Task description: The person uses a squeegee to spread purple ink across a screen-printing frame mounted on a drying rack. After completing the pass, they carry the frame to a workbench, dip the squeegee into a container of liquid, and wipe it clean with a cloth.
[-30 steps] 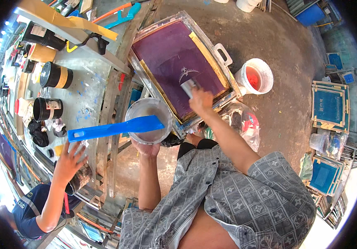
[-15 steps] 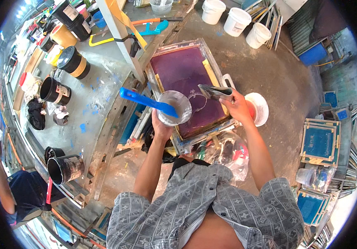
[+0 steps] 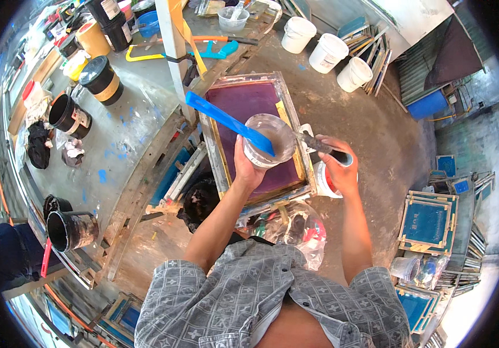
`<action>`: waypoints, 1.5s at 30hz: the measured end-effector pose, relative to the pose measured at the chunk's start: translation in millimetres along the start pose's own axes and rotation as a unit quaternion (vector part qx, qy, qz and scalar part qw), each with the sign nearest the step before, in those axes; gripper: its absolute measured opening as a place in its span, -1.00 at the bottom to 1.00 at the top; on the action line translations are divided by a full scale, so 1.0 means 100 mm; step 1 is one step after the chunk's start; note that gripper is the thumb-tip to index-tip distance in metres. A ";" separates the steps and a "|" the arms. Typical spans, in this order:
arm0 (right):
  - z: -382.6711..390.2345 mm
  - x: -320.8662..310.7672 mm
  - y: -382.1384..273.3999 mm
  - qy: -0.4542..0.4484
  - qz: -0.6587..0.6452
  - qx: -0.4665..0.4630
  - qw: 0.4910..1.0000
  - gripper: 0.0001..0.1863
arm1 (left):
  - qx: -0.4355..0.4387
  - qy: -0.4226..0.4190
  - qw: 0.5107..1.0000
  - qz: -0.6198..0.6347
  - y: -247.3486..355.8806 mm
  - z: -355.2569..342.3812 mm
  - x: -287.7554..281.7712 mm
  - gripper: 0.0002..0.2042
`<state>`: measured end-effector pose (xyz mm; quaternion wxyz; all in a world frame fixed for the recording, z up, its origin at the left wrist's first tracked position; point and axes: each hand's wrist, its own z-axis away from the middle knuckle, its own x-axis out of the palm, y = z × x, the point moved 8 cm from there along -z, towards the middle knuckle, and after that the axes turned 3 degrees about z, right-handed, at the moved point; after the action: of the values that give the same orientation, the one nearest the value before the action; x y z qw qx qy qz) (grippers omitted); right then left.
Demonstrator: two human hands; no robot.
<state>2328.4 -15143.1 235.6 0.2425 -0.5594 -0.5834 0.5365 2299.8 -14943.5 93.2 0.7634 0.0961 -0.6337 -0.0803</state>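
Note:
My left hand is wrapped round a clear plastic tub with greyish contents, held above a framed screen. A blue plastic spatula leans in the tub, its handle sticking out over the far left rim. In my right hand is a short grey squeegee with a dark, smeared surface. Its left end is at the tub's right rim; I cannot tell whether they touch. Below lies the screen's purple mesh in a worn wooden frame, partly hidden by the tub and my hands.
A white bucket with something red inside stands beside the screen, under my right hand. Left is a stained worktable with several black tubs and a metal post. White pails stand beyond; blue screens lean at right.
The tub and spatula have moved right, toward the squeegee. My right hand has turned the squeegee, bringing its end to the tub's rim. The whole view has shifted a little.

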 end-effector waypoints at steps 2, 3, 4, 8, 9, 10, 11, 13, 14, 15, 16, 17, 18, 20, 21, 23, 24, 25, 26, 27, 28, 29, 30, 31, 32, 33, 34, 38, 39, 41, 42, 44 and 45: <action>0.01 0.05 -0.01 -0.010 0.034 -0.088 0.995 -0.64 | -0.005 -0.001 1.000 0.015 0.01 0.05 0.05 -0.38; 0.02 0.05 -0.01 -0.020 0.055 -0.107 0.993 -0.63 | -0.014 0.005 1.000 0.016 0.00 0.03 0.02 -0.31; 0.03 0.06 -0.01 -0.029 0.075 -0.127 0.989 -0.62 | -0.016 0.008 1.000 0.021 -0.01 0.04 0.00 -0.31; 0.03 0.05 0.11 -0.022 0.157 -0.158 0.975 -0.65 | 0.005 0.038 0.999 0.020 0.07 0.11 0.01 -0.31; 0.00 0.00 0.14 -0.017 0.176 -0.160 0.971 -0.65 | 0.019 0.049 0.998 0.018 0.10 0.13 0.01 -0.31; -0.02 -0.04 0.18 -0.013 0.195 -0.161 0.968 -0.65 | 0.019 0.037 0.999 0.019 0.13 0.17 0.02 -0.31; -0.04 -0.06 0.22 -0.005 0.205 -0.146 0.968 -0.65 | 0.019 0.027 0.999 0.019 0.18 0.24 0.04 -0.31; -0.04 -0.13 0.28 -0.001 0.222 -0.139 0.965 -0.67 | 0.029 0.013 0.999 0.021 0.26 0.37 0.15 -0.29; -0.06 -0.11 0.29 -0.003 0.227 -0.136 0.964 -0.68 | 0.027 0.022 0.999 0.013 0.27 0.38 0.11 -0.28; -0.07 -0.14 0.40 0.031 0.137 -0.062 0.988 -0.69 | 0.026 0.030 0.999 0.006 0.29 0.38 0.07 -0.27; -0.01 -0.11 0.52 0.064 0.046 0.014 0.997 -0.70 | 0.025 0.038 0.999 -0.002 0.29 0.38 0.04 -0.25; 0.06 -0.11 0.61 0.097 -0.043 0.089 0.990 -0.70 | 0.017 0.032 0.999 0.008 0.28 0.39 0.05 -0.27; 0.09 -0.11 0.67 0.100 -0.059 0.084 0.990 -0.69 | 0.009 0.025 1.000 0.017 0.25 0.40 0.07 -0.28; 0.13 -0.09 0.78 0.107 -0.094 0.075 0.987 -0.65 | 0.000 0.023 0.999 0.029 0.21 0.41 0.12 -0.29; 0.15 -0.06 0.81 0.115 -0.107 0.085 0.984 -0.58 | -0.003 0.027 0.999 0.033 0.21 0.42 0.15 -0.28; 0.14 0.05 0.67 0.096 -0.082 0.044 0.991 -0.57 | -0.010 0.030 0.999 0.043 0.21 0.42 0.19 -0.26; 0.13 0.13 0.55 0.085 -0.070 0.025 0.994 -0.57 | -0.014 0.031 0.998 0.049 0.21 0.42 0.18 -0.25; 0.11 0.21 0.42 0.086 -0.106 0.017 0.991 -0.56 | -0.018 0.031 0.998 0.056 0.21 0.41 0.17 -0.24; 0.11 0.22 0.31 0.073 -0.107 -0.044 0.991 -0.57 | -0.024 0.029 0.997 0.061 0.20 0.41 0.18 -0.24; 0.10 0.23 0.23 0.060 -0.109 -0.103 0.987 -0.59 | -0.031 0.026 0.997 0.066 0.19 0.41 0.19 -0.24; 0.09 0.24 0.15 0.046 -0.110 -0.163 0.979 -0.60 | -0.037 0.024 0.997 0.071 0.18 0.42 0.20 -0.24; 0.08 0.24 0.05 0.012 -0.052 -0.232 0.971 -0.61 | -0.044 0.022 0.996 0.068 0.18 0.44 0.23 -0.24; 0.09 0.26 0.04 0.014 -0.024 -0.242 0.970 -0.60 | -0.051 0.021 0.996 0.065 0.17 0.46 0.27 -0.24; 0.10 0.28 0.02 0.017 0.002 -0.252 0.968 -0.60 | -0.058 0.020 0.996 0.062 0.17 0.48 0.30 -0.24; 0.11 0.31 0.00 0.018 0.029 -0.261 0.965 -0.59 | -0.067 0.012 0.995 0.066 0.16 0.49 0.29 -0.21; 0.10 0.32 0.01 0.017 0.059 -0.277 0.959 -0.55 | -0.076 0.005 0.995 0.069 0.14 0.49 0.29 -0.18; 0.07 0.31 0.08 0.024 0.067 -0.273 0.959 -0.56 | -0.084 -0.001 0.994 0.072 0.14 0.49 0.28 -0.15; -0.08 0.26 0.38 -0.002 0.126 -0.260 0.957 -0.58 | -0.049 0.016 0.998 0.048 0.29 0.70 0.27 -0.20; -0.15 0.26 0.47 -0.024 0.130 -0.252 0.959 -0.59 | -0.033 0.031 0.998 0.046 0.35 0.76 0.20 -0.24; -0.23 0.36 0.75 -0.046 0.180 -0.221 0.957 -0.63 | -0.005 0.029 0.998 0.055 0.51 0.93 0.10 -0.32; -0.26 0.46 1.10 -0.036 0.189 -0.103 0.976 -0.61 | 0.019 0.056 0.997 0.050 0.61 1.01 -0.08 -0.33; -0.28 0.66 1.57 -0.075 0.313 -0.019 0.947 -0.62 | 0.061 0.020 0.998 0.023 0.83 1.27 -0.26 -0.34; -0.31 0.76 1.72 -0.092 0.339 -0.016 0.936 -0.62 | 0.078 0.014 0.997 0.020 0.94 1.39 -0.35 -0.34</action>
<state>2404.2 -15097.3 66.8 -0.0174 -0.6757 -0.3875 0.6269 2157.3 -14849.9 107.9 0.7642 0.1432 -0.6287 -0.0140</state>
